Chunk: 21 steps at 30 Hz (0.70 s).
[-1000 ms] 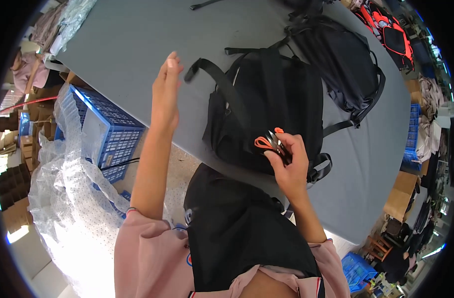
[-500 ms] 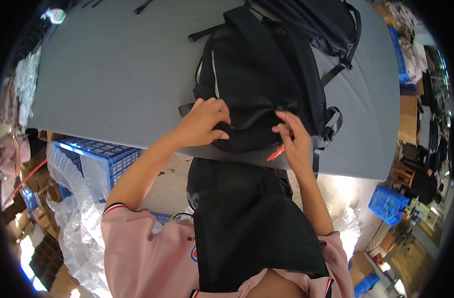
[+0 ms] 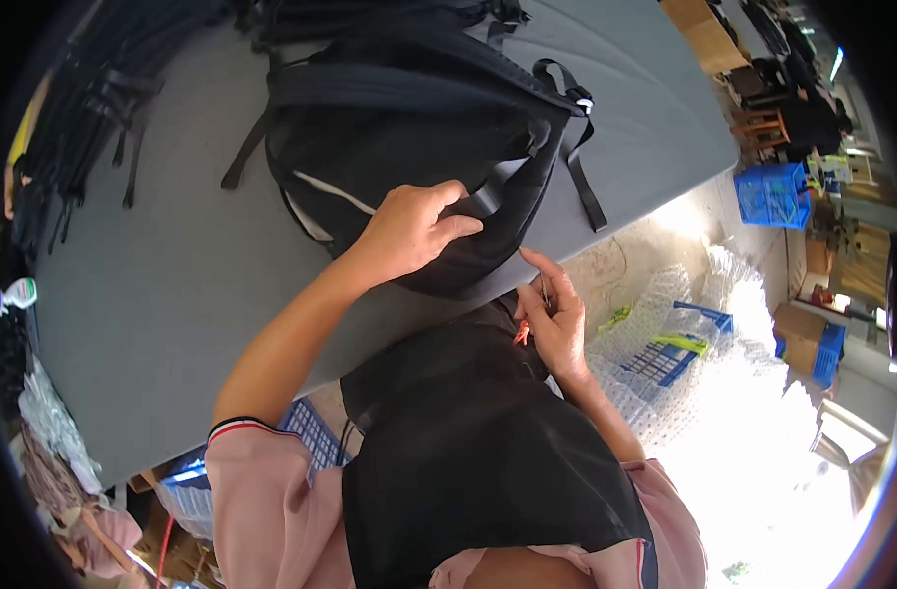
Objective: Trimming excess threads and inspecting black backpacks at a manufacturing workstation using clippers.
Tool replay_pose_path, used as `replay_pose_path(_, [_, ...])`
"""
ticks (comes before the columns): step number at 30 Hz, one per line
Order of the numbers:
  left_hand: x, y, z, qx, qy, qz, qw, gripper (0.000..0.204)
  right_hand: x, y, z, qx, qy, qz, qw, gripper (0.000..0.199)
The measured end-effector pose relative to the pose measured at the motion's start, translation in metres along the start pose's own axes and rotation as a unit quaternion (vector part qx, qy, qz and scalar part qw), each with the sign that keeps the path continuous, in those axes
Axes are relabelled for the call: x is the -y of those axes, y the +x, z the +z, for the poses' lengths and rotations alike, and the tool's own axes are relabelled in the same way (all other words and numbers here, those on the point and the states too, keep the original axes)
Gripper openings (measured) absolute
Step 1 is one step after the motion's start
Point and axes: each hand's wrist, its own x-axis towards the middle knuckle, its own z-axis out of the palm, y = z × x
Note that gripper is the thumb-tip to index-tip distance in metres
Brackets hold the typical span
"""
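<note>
A black backpack lies on the grey-covered table in front of me, a pale strip showing along one zip opening. My left hand rests over its near side and pinches a black webbing strap between thumb and fingers. Off the table's near edge, just beside the bag, is my right hand. Its fingers are curled round a small tool, mostly hidden, from which an orange cord hangs. Another strap with a buckle trails from the bag's right side onto the table.
More black bags with dangling straps lie at the table's far left. A white spray bottle is at the left edge. Bubble wrap and blue crates stand on the floor to the right. A person in pink is at lower left.
The backpack has turned on the table, and my view has swung round. My left hand has taken hold of a webbing strap. My right hand has drawn back off the bag toward my body.
</note>
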Motion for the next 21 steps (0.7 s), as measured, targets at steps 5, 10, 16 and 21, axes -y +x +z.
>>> replay_pose_path(5, [-0.016,0.012,0.014,-0.054,-0.008,0.063,0.997,0.032,0.002,0.005,-0.002,-0.06,0.102,0.016,0.993,0.033])
replay_pose_path(10, [-0.033,0.021,0.028,-0.084,-0.074,0.037,0.993,0.039,-0.01,0.035,0.009,-0.13,0.142,-0.005,0.981,0.037])
replay_pose_path(16, [-0.028,0.04,0.042,-0.076,-0.226,-0.088,0.967,0.032,-0.015,0.039,0.006,-0.092,0.158,0.032,0.983,0.024])
replay_pose_path(21, [-0.03,0.057,0.051,-0.059,-0.327,-0.174,0.927,0.029,-0.049,0.06,0.0,-0.096,0.153,-0.012,0.983,0.017])
